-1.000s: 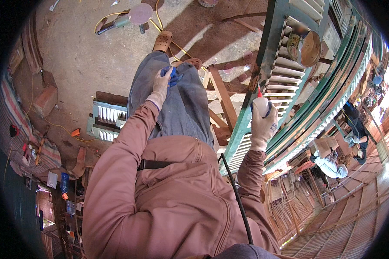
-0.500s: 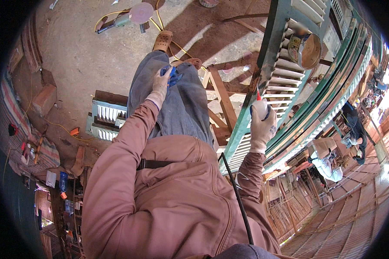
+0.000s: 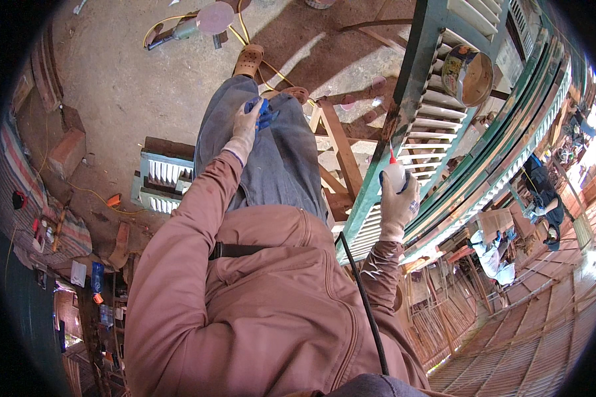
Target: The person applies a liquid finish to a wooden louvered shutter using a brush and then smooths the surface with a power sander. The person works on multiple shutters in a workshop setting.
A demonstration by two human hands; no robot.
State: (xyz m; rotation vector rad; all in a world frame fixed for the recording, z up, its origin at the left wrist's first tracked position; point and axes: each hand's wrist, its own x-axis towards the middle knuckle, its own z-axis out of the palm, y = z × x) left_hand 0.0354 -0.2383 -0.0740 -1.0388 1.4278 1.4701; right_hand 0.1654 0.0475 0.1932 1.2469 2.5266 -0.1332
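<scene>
My right hand (image 3: 398,204), in a pale glove with a dark-coated palm, is closed round a small white squeeze bottle (image 3: 395,176) with a red nozzle. The nozzle points away from me, at the worn brown patch on the rail of a green louvred shutter (image 3: 379,162). Whether its tip touches the wood I cannot tell. Over my thigh, my left hand (image 3: 246,126) wears a similar glove with blue-coated fingers. Those fingers are curled in, and anything inside them is hidden.
A round open can (image 3: 468,75) rests on the shutter's slats. Wooden supports (image 3: 341,145) stand beneath. An angle grinder (image 3: 182,30) with a yellow cord lies on the floor. A small louvred panel (image 3: 165,180) is at my left. Other people (image 3: 495,257) are at the far right.
My right hand has drawn the bottle slightly back toward me and a little left. My left hand stays almost still. At the far right, a person in light clothing has shifted posture.
</scene>
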